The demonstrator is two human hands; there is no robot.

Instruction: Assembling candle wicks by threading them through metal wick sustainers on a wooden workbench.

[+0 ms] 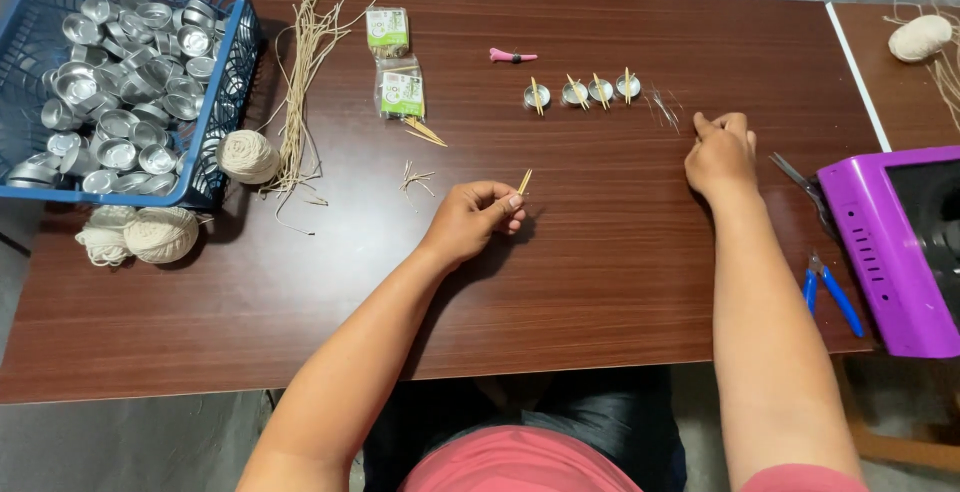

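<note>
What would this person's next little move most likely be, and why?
Probably the right hand picks up one thin clear strand and brings it to the left hand. The left hand's grip already pinches small wooden sticks, while the right hand's fingers rest beside the strands, near four small metal cups that already carry sticks.

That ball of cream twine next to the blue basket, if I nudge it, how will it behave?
The ball of cream twine looks round, so it would probably roll, maybe toward the blue basket or the loose straw strands. It seems soft and light, likely squashing slightly. A loose end might unwind.
</note>
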